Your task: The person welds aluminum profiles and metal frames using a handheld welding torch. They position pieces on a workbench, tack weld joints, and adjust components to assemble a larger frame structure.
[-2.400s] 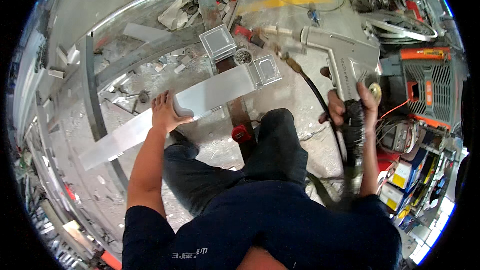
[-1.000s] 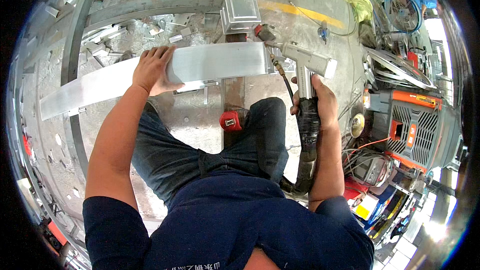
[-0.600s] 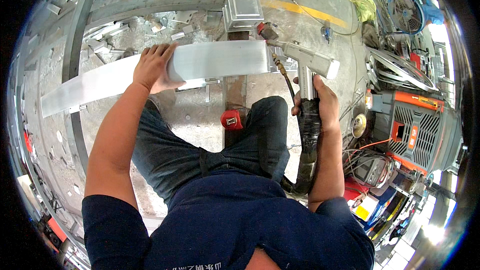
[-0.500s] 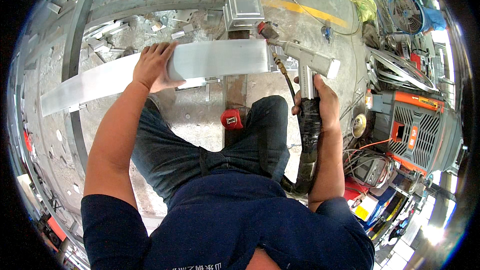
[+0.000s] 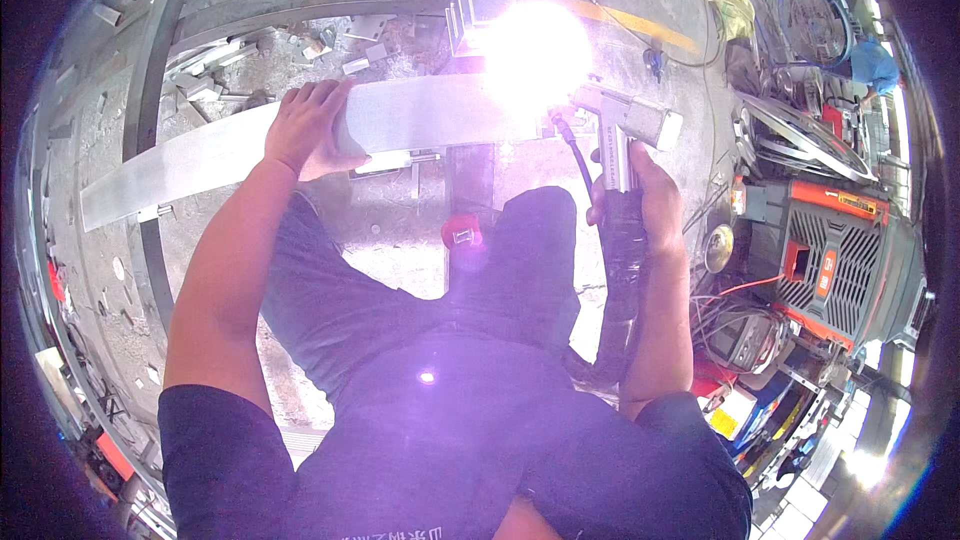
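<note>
My left hand (image 5: 312, 130) is closed over a long silver metal bar (image 5: 425, 112), fingers over its far edge and thumb at its near edge. The bar lies across a dark steel frame (image 5: 468, 170). In my right hand (image 5: 650, 200) is a welding torch (image 5: 640, 118) with a black-wrapped handle, its nose pointing left toward the bar's right end. A white glare (image 5: 540, 55) covers the torch tip and that end, so their contact is hidden. Clear-sided or shiny square blocks (image 5: 484, 5) stand just beyond, partly washed out.
A red tape measure (image 5: 460, 232) sits on the frame between my knees. Metal offcuts (image 5: 205, 90) litter the floor at the left. At the right stand an orange and grey machine (image 5: 840, 260), cables and metal rings (image 5: 805, 140). Something blue (image 5: 875, 65) shows near the right rim.
A blinding light has appeared at the torch tip, tinting the picture purple. Both hands stay nearly where they were, still on the bar and the torch. The blue shape has shifted.
</note>
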{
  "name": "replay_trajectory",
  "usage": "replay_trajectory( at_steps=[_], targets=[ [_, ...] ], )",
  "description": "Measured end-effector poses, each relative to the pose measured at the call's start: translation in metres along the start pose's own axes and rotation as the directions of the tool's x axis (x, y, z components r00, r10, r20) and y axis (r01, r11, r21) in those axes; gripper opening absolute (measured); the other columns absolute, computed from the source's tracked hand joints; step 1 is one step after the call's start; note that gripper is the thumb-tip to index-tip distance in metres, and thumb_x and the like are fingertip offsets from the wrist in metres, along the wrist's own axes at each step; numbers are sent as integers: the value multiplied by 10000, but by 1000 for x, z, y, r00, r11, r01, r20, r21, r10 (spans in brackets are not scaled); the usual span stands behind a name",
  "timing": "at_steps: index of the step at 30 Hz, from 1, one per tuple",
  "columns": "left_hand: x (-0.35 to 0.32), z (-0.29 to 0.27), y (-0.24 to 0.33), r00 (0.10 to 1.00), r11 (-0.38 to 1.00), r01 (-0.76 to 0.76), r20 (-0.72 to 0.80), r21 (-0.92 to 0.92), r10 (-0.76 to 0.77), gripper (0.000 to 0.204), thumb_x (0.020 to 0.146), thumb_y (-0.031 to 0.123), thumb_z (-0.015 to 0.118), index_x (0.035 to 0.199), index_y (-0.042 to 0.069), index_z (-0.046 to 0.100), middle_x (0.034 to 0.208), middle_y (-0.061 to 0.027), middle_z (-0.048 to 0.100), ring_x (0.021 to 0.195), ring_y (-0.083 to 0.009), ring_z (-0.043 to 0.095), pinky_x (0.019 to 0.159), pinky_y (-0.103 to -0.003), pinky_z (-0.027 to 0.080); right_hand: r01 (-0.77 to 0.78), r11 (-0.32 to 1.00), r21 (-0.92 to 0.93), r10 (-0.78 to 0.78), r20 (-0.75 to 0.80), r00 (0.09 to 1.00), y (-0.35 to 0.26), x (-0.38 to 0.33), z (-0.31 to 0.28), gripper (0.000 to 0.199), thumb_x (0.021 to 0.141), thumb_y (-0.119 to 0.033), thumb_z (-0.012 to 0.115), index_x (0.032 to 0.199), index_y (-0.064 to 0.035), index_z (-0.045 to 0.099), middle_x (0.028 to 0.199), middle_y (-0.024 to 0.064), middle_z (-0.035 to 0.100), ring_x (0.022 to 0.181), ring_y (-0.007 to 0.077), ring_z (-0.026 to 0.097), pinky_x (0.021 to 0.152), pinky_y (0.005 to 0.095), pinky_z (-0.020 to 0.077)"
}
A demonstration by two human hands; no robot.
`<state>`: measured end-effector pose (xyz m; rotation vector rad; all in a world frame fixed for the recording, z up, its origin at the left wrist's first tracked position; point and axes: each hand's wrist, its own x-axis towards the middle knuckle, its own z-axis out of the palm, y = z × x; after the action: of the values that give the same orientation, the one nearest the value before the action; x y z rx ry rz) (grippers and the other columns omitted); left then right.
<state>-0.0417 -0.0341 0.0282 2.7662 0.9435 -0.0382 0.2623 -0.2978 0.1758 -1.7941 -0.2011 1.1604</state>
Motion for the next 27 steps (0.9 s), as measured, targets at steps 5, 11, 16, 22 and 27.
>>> replay_trajectory(
  at_steps=[5, 11, 16, 22, 27],
  targets=[
    [1, 2, -1, 1000, 1000, -19, -19, -11, 19, 1080, 566, 507, 855, 1484, 122, 437, 1390, -123, 541, 1303, -326, 497, 1138, -468, 360, -2, 1000, 14, 1, 12, 1000, -1, -4, 0, 478, 1087, -371, 367, 1129, 26, 631, 703, 105, 638, 551, 214, 617, 557, 342, 519],
    [1, 3, -2, 999, 1000, -24, -29, 2, 24, 1095, 558, 509, 861, 1490, 124, 432, 1380, -127, 544, 1301, -328, 499, 1133, -468, 366, 9, 1000, 3, -9, -8, 1000, 7, -3, -5, 550, 1067, -463, 402, 1141, 30, 635, 651, 117, 624, 500, 220, 621, 498, 317, 490],
    [0, 3, -1, 999, 1000, -18, -30, 8, 19, 1093, 563, 504, 859, 1494, 126, 429, 1389, -132, 543, 1306, -328, 498, 1136, -463, 364, -22, 999, 35, 21, 39, 999, 7, -7, -9, 492, 1082, -394, 381, 1146, 31, 621, 710, 114, 645, 555, 216, 632, 548, 341, 523],
    [1, 1, 1, 1000, 1000, -11, -10, 5, 11, 1085, 570, 506, 857, 1496, 134, 432, 1400, -138, 541, 1311, -330, 496, 1146, -461, 356, 0, 1000, 22, -1, 52, 999, 9, -11, -11, 477, 1080, -380, 368, 1135, 23, 616, 701, 111, 642, 559, 207, 629, 559, 333, 521],
    [1, 1, 0, 1000, 1000, -11, -1, 15, 11, 1103, 569, 524, 856, 1506, 138, 421, 1406, -139, 537, 1312, -332, 496, 1151, -465, 350, -15, 1000, 3, 15, 28, 999, 10, -14, -11, 477, 1082, -377, 361, 1139, 26, 610, 698, 110, 642, 569, 205, 632, 558, 332, 520]
  ],
)
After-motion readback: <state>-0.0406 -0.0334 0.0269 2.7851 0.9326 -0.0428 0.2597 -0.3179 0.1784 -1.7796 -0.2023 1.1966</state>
